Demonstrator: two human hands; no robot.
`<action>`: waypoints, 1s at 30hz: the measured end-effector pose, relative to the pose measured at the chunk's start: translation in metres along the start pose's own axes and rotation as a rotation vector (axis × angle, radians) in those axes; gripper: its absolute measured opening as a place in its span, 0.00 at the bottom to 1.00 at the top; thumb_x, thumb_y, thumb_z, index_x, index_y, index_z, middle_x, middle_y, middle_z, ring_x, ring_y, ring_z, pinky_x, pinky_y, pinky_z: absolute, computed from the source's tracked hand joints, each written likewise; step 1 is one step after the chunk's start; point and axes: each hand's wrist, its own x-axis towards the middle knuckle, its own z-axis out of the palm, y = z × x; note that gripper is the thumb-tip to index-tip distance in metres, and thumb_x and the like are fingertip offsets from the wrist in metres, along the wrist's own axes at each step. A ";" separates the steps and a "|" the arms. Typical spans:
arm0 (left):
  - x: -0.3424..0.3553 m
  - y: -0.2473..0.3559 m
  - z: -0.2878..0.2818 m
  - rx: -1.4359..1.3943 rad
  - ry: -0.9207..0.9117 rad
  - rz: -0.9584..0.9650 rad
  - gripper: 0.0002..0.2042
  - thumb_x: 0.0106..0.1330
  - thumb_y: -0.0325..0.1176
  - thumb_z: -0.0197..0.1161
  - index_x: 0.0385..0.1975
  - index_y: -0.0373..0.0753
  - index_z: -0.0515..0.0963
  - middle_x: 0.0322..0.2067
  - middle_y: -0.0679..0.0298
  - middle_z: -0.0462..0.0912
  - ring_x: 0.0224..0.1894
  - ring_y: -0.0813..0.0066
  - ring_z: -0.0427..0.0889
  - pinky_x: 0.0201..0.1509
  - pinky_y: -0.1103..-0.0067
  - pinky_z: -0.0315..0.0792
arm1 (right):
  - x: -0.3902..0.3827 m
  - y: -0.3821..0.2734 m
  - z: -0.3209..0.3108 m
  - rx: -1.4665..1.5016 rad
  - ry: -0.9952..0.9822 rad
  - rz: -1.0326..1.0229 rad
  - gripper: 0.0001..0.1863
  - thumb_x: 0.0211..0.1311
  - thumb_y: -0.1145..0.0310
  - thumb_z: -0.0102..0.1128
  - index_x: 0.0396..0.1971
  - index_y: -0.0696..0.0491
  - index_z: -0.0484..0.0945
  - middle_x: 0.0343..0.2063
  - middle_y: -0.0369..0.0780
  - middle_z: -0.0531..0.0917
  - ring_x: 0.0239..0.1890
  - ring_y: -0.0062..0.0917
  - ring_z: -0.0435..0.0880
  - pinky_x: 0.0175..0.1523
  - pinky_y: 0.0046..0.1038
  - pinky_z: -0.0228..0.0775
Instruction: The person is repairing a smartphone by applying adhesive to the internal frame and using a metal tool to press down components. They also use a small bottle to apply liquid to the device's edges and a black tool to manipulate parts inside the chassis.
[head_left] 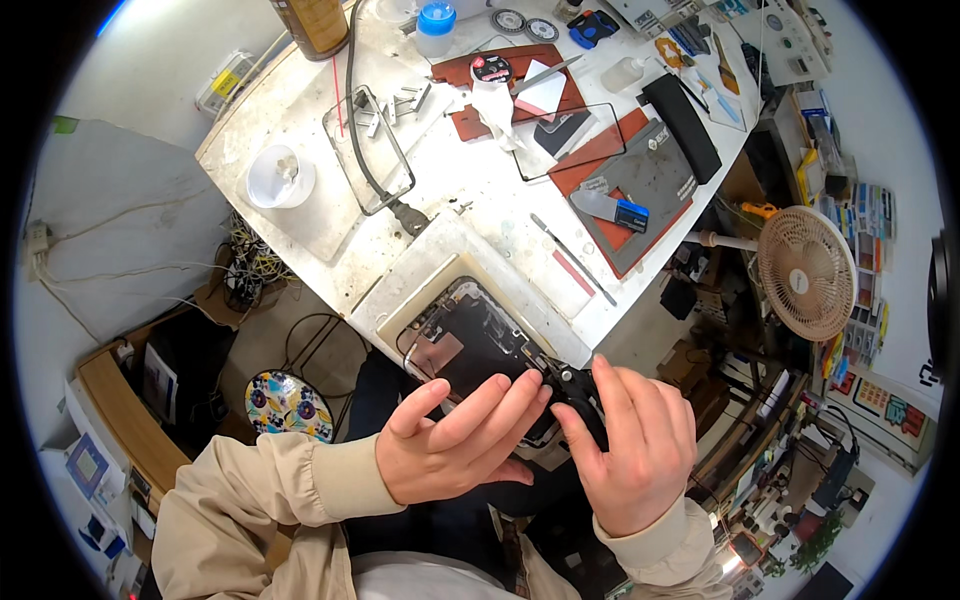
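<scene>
Opened tablet (478, 322) — lay on a white slab (535, 308), table's (495, 212) near edge.
Left hand (455, 445): loosely open, seemingly empty. Right hand (635, 455): pinched a black part (580, 392) — apparently edge work; next move called for steadiness.

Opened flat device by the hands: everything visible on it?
The opened flat device has a mostly dark interior, a coppery-brown patch at left, and small black and silvery parts, plastic- and metal-looking, along its edges. It sits slanted in view, open side up, on a cream pad. The left hand hides its near side; contact is unclear. The right hand grips a black object by its right corner; whether that is attached can't be told.
</scene>
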 end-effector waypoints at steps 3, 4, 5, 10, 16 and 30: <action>0.000 -0.001 0.001 -0.009 0.003 0.000 0.30 0.71 0.68 0.55 0.58 0.53 0.87 0.65 0.76 0.81 0.67 0.82 0.70 0.78 0.64 0.49 | 0.000 0.000 0.001 -0.009 0.004 -0.004 0.25 0.55 0.59 0.81 0.51 0.56 0.88 0.41 0.35 0.85 0.41 0.29 0.83 0.45 0.32 0.74; 0.000 -0.001 0.002 -0.012 0.005 0.000 0.30 0.71 0.68 0.55 0.58 0.53 0.87 0.65 0.76 0.81 0.67 0.82 0.71 0.78 0.63 0.49 | -0.001 0.000 0.002 -0.011 0.004 -0.006 0.25 0.55 0.59 0.81 0.51 0.56 0.88 0.41 0.35 0.85 0.41 0.29 0.83 0.44 0.31 0.74; 0.000 -0.001 0.002 -0.011 0.003 0.001 0.30 0.71 0.68 0.55 0.57 0.53 0.87 0.65 0.76 0.81 0.68 0.82 0.71 0.78 0.63 0.49 | -0.002 0.000 0.003 -0.013 0.005 -0.008 0.25 0.55 0.59 0.81 0.51 0.56 0.88 0.40 0.35 0.85 0.41 0.29 0.83 0.43 0.31 0.74; 0.000 -0.002 0.001 -0.002 -0.006 0.011 0.30 0.71 0.68 0.55 0.57 0.53 0.88 0.65 0.76 0.81 0.68 0.82 0.71 0.79 0.62 0.48 | 0.000 0.000 0.003 -0.025 0.002 -0.028 0.24 0.55 0.60 0.81 0.50 0.56 0.88 0.39 0.35 0.85 0.39 0.29 0.83 0.41 0.31 0.74; 0.003 -0.007 0.001 0.004 0.020 0.049 0.33 0.70 0.72 0.55 0.57 0.53 0.88 0.62 0.76 0.83 0.63 0.80 0.73 0.78 0.61 0.48 | 0.002 0.005 0.003 0.010 -0.008 -0.049 0.24 0.55 0.62 0.82 0.50 0.57 0.88 0.38 0.36 0.85 0.36 0.29 0.83 0.39 0.31 0.76; 0.004 -0.009 0.000 0.018 0.012 0.068 0.32 0.69 0.71 0.55 0.56 0.53 0.88 0.62 0.77 0.83 0.62 0.80 0.74 0.78 0.60 0.48 | 0.011 0.013 -0.001 0.055 -0.029 -0.108 0.24 0.54 0.64 0.82 0.49 0.58 0.88 0.36 0.36 0.86 0.33 0.29 0.84 0.37 0.31 0.78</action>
